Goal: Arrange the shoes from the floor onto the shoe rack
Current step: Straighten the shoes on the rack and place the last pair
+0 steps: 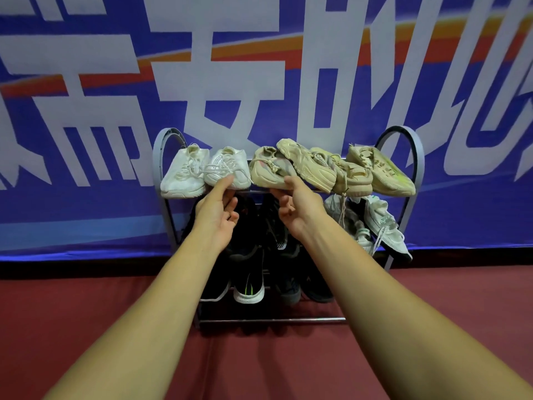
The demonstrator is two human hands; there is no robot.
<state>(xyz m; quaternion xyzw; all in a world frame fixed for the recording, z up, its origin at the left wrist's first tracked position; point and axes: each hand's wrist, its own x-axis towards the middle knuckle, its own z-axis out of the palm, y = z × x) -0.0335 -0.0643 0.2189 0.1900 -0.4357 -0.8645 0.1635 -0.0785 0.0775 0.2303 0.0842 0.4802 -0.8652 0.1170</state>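
Both hands reach to twelve o'clock, the top tier of the shoe rack (416, 157). The left hand (216, 215) pinches a white sneaker (227, 166) by the toe and the right hand (300, 209) a beige sneaker (268, 168) at its sole edge, apparently squaring the row. Scuffed pale pairs crowd the tier, with dark shoes (248, 284) at six o'clock below.

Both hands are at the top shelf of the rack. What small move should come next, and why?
Probably nudge both shoes slightly back. The left hand touches the second white shoe, the right hand the leftmost beige shoe, and both toes seem to jut over the top front rail. No shoe shows on the floor.
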